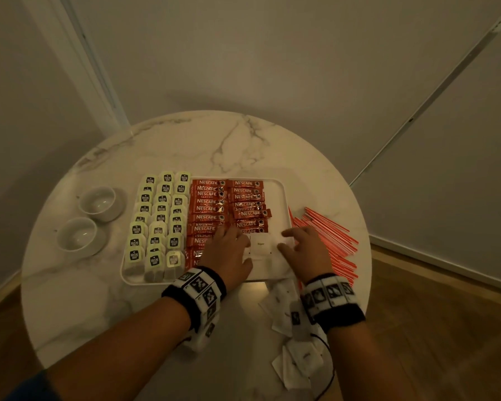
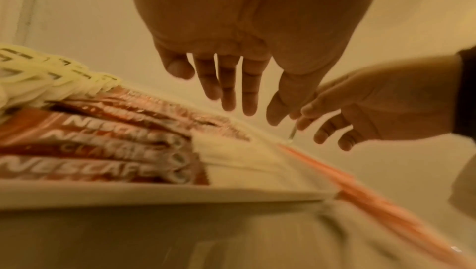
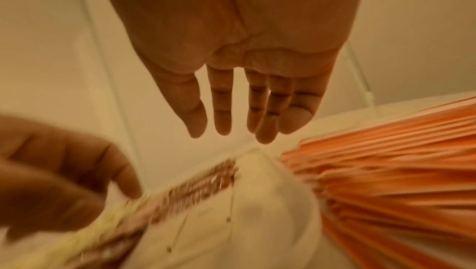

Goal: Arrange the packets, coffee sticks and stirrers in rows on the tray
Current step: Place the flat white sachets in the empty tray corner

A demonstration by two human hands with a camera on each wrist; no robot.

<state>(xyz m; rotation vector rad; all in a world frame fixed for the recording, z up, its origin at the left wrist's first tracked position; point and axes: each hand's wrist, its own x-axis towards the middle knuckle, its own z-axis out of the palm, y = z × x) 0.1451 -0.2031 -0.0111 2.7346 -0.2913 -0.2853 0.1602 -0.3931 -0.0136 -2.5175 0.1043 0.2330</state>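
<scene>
White tray (image 1: 281, 195) on bench: tea packets (image 1: 159, 221) in left rows, coffee sticks (image 1: 229, 206) in the middle, sugar packets (image 1: 260, 244) begun at the near right. Left hand (image 1: 229, 253) and right hand (image 1: 305, 251), fingers straight, flank that packet, holding nothing. Stirrers (image 1: 330, 235) lie off-tray just right, nearer the right hand, long axes fanned left-right; loose white packets (image 1: 289, 337) sit nearer on the bench.

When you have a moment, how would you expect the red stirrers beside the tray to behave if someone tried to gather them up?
The stirrers look thin and straight, so probably light and fairly stiff. They lie fanned in a loose, overlapping heap on the smooth marble table, so a push would likely slide and scatter them rather than move them together.
</scene>
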